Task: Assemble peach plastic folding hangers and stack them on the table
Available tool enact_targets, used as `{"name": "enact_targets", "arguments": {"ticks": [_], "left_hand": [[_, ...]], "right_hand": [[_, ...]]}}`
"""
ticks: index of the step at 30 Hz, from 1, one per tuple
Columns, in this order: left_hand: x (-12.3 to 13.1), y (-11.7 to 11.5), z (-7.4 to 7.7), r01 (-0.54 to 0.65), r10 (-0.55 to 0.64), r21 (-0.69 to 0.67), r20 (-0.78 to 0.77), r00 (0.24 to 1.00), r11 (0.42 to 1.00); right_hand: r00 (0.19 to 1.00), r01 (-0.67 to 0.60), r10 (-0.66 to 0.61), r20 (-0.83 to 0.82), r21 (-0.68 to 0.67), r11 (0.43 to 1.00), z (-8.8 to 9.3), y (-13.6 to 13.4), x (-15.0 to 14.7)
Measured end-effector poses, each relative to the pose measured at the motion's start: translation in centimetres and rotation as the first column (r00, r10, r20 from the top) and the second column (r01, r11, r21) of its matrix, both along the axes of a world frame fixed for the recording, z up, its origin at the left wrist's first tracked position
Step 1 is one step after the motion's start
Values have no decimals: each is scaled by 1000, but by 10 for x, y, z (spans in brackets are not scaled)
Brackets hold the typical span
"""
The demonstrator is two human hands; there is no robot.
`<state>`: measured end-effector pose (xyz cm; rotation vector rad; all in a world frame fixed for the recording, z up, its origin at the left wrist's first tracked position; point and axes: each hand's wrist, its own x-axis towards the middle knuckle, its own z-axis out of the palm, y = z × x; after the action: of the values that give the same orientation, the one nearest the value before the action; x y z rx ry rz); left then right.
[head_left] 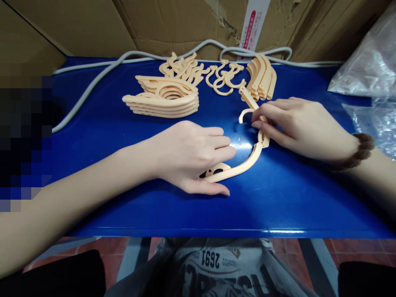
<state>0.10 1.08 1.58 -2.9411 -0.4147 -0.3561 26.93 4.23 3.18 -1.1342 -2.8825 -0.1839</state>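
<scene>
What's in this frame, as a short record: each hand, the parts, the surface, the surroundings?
Left hand: over one end of a hanger; grip hidden
Right hand: thumb and fingers on the hanger near its hook
Stack: curved pieces, beyond the left hand
Loose hooks: two clusters beside the stack
Bars: bundled, right of the hooks
Table: blue
Behind: cable, cardboard

1. Left arm [102, 177]: bare, stretched in from left of the hanger [239, 168].
2. Left hand [193, 159]: back upward over the hanger's left end, fingers bent, thumb straight on its near side (the palm is hidden).
3. Right arm [379, 177]: bare, entering from the hanger's right.
4. Right hand [297, 121]: back upward, thumb and forefinger pinching the hanger's right part.
</scene>
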Motion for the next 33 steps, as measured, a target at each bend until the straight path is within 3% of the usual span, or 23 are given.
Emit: {"name": "enact_targets", "arguments": {"ticks": [22,27,33], "left_hand": [[-1,2,0,-38,38,-1,5,999,999],[0,4,-6,-132,129,100,39,991,986],[0,5,-8,-208,205,128,37,978,970]], "right_hand": [[999,-4,3,-38,-15,1000,-4,1,4],[998,-52,53,-41,27,998,-6,3,6],[998,-68,68,-19,18,998,-6,4,6]]}}
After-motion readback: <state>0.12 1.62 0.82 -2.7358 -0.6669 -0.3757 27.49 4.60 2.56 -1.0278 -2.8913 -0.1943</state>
